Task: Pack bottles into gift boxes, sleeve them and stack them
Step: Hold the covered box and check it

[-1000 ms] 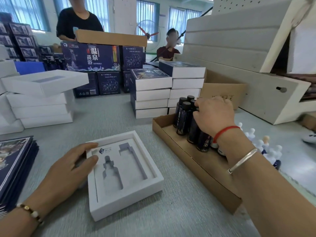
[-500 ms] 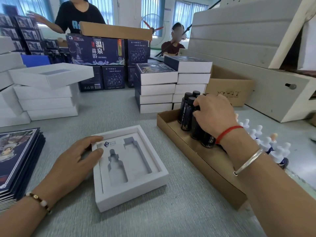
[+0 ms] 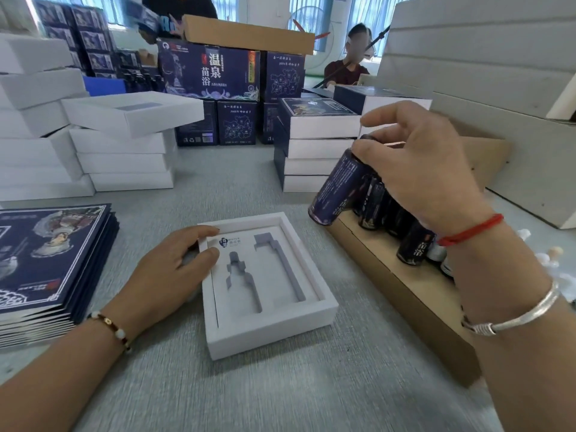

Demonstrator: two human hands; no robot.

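The right hand is raised at 2 o'clock above the cardboard tray, its grip curled round the cap end of a dark bottle that tilts bottom-down toward the gift box. The left hand lies flat on the desk, relaxed fingertips touching the box's 10 o'clock corner.

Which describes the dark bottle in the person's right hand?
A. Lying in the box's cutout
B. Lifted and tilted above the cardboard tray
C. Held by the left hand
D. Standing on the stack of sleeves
B: the right hand grips the dark bottle at its top, tilted, above the cardboard tray.
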